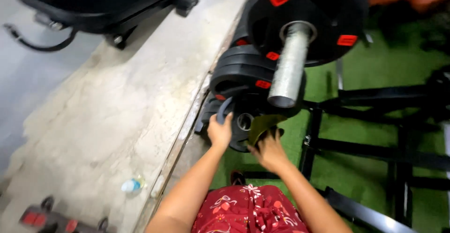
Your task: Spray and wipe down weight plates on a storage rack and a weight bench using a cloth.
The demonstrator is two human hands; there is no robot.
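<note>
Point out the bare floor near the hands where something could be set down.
Bare: pale concrete strip left of the stacked black weight plates; green turf between black frame bars. Crowded: around left hand and right hand.

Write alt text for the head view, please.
Two bare hands reach to black weight plates on a rack: the left hand grips a plate's edge, the right hand holds a yellow-green cloth. A metal bar sticks out above.

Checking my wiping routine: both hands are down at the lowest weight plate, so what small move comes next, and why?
Probably sweep the olive cloth in the right hand across the low plate, since the left hand already grips its rim.
</note>
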